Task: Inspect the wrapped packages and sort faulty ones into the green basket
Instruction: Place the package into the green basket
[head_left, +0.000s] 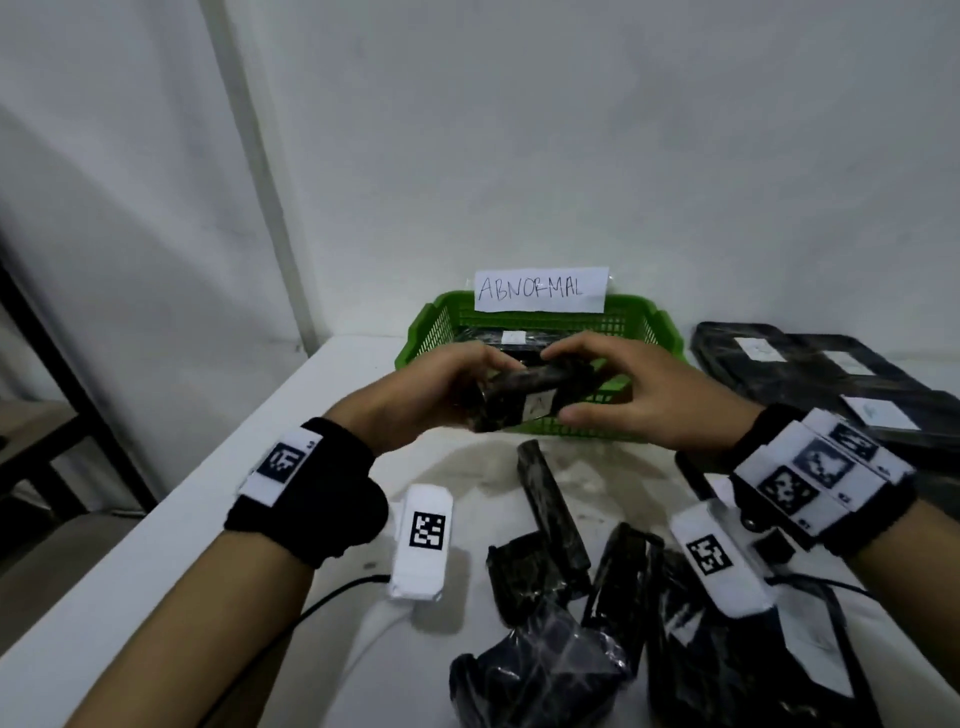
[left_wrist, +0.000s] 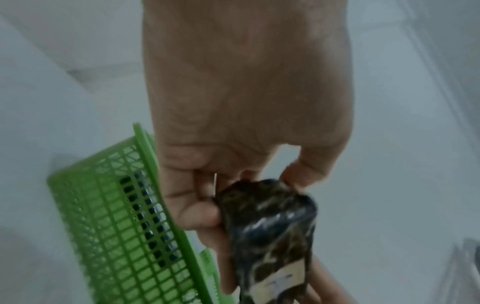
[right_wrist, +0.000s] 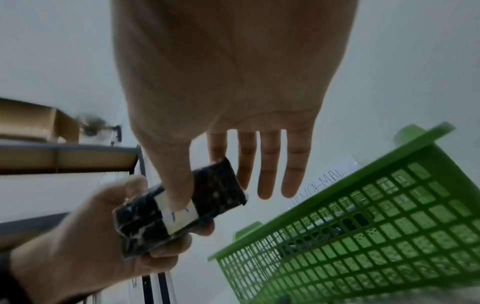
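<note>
Just in front of the green basket (head_left: 431, 332) (left_wrist: 109, 216) (right_wrist: 363, 226), both hands hold one black wrapped package (head_left: 524, 397) (left_wrist: 270, 222) (right_wrist: 221, 191) with a white label above the table. My left hand (head_left: 457, 387) (left_wrist: 241, 164) (right_wrist: 103, 236) grips its left end with curled fingers. My right hand (head_left: 613, 395) (right_wrist: 187, 174) pinches the other end, thumb on the label and index finger behind, the other fingers straight. The basket carries a paper sign reading ABNORMAL (head_left: 540, 290) and has a black package (head_left: 509, 340) inside.
A loose pile of black wrapped packages (head_left: 571, 597) lies near me on the white table (head_left: 260, 493). Flat black packages with white labels (head_left: 831, 374) are stacked at the right. A white tagged block (head_left: 423, 540) with a cable lies at front left. A shelf (right_wrist: 64, 156) stands beyond the table's left edge.
</note>
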